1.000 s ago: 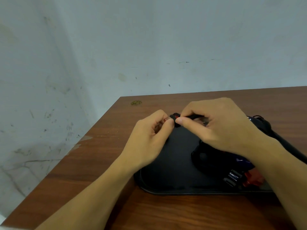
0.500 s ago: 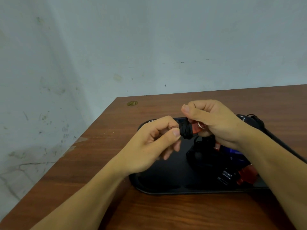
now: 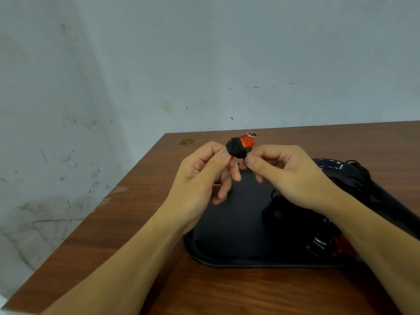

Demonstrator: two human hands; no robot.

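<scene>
A small red object [image 3: 247, 141] with a metal ring at its top and a black cord [image 3: 236, 149] wound round its lower part is held up above the black tray [image 3: 229, 226]. My left hand [image 3: 202, 176] pinches the black winding from the left with thumb and forefinger. My right hand [image 3: 288, 176] pinches it from the right, fingers curled. The lower end of the object is hidden by my fingertips.
The tray lies on a brown wooden table [image 3: 141, 212] set in a corner of grey walls. On the tray's right are a coil of black cable [image 3: 284, 214], a black clip [image 3: 318, 244] and another red piece [image 3: 343, 246]. A dark object [image 3: 372, 189] lies at the right.
Both hands lifted the red object with its black winding up off the tray; the red end with the ring now points upward and shows above my fingers.
</scene>
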